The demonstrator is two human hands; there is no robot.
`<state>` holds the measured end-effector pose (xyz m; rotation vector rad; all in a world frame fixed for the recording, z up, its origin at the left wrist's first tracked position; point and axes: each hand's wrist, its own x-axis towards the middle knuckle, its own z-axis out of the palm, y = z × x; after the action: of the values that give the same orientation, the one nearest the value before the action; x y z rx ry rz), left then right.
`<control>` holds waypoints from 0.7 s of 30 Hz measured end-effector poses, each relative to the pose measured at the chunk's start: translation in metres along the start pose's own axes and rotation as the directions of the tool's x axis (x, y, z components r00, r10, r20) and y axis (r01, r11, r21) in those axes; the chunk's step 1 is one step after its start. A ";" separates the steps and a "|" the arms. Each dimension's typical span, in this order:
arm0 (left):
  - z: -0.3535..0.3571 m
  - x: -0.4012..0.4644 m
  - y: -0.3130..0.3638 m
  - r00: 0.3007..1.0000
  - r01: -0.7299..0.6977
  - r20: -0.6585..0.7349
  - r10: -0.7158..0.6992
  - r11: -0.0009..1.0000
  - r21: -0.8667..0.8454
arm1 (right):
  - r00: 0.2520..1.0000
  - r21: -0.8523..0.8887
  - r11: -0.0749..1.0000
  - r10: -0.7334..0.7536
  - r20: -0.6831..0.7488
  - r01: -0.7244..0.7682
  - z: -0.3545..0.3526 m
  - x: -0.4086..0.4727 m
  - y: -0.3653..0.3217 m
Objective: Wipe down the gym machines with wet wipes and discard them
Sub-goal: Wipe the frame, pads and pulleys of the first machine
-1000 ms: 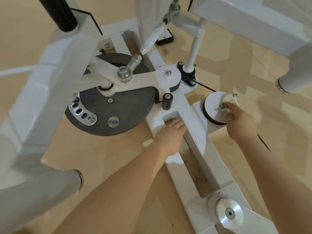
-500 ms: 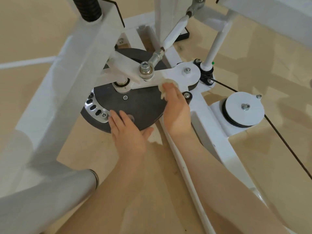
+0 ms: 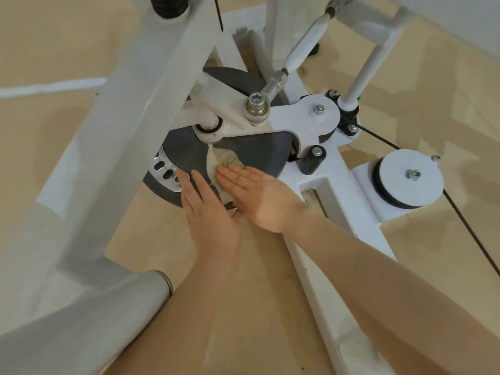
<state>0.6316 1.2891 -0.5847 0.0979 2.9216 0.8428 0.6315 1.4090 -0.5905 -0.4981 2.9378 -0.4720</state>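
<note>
Both hands lie flat with straight fingers on the dark disc (image 3: pixel 251 155), the right hand (image 3: pixel 259 196) pressing the soiled wipe (image 3: pixel 220 165) near the disc's front edge, the left hand (image 3: pixel 208 209) beside it, hemmed by white frame bars (image 3: pixel 151 104), bare floor (image 3: pixel 54 55) beyond.

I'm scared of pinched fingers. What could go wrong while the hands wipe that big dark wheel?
The left hand rests flat on the dark wheel and the right hand presses the wipe beside the white arm. If the wheel turned, fingers might get caught. The wipe already looks dirty, so it may smear grime. Its free corner could snag near the hub.
</note>
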 end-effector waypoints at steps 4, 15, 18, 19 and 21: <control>0.000 -0.001 -0.001 1.000 -0.017 0.003 0.017 1.000 0.007 | 0.967 -0.094 0.966 0.230 -0.110 -0.241 -0.014 0.003 0.035; 0.008 -0.005 -0.011 0.991 -0.030 -0.130 0.030 1.000 0.001 | 0.998 0.022 0.999 0.041 -0.047 -0.040 0.013 -0.035 -0.011; 0.006 -0.010 -0.016 0.993 0.096 -0.067 -0.095 0.995 0.007 | 0.995 -0.076 0.996 0.030 -0.098 -0.038 0.005 -0.026 0.015; 0.005 -0.010 -0.018 0.989 0.136 -0.059 -0.136 0.991 -0.007 | 0.986 -0.043 0.991 0.122 -0.117 -0.128 0.000 -0.023 0.025; 0.005 -0.007 -0.020 0.973 0.223 -0.044 -0.227 0.971 -0.089 | 0.928 0.028 0.941 0.337 -0.157 -0.337 -0.008 -0.016 0.031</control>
<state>0.6387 1.2743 -0.5988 -0.2623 2.8673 0.9407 0.6358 1.4447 -0.5917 0.0552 3.0823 -0.4870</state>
